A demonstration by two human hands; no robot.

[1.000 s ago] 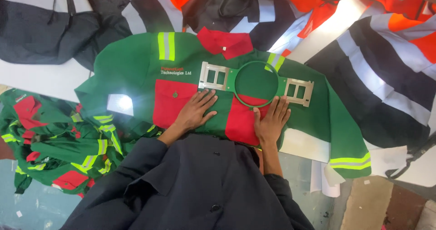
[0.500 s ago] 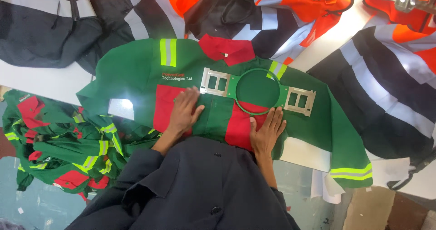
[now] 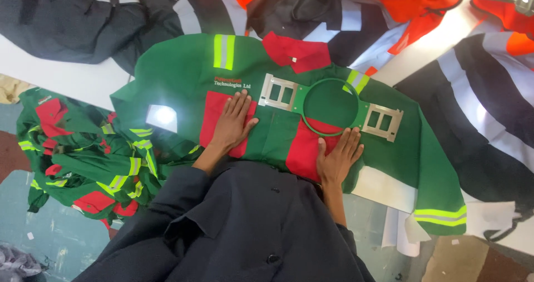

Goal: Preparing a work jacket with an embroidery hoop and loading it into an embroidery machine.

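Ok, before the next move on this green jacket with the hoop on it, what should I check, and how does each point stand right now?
1. Left hand flat on the left red chest panel: ok, palm down, fingers spread.
2. Right hand flat on the right red panel just below the hoop: ok.
3. Green round hoop lying on the green jacket chest, its metal brackets out to both sides: ok.
4. Fabric inside the ring smooth: ok, no folds visible.
5. Hoop pressed fully into a lower ring: cannot tell, nothing shows beneath the cloth.
6. Fingers outside the ring: ok, the right fingertips stop just short of its rim.
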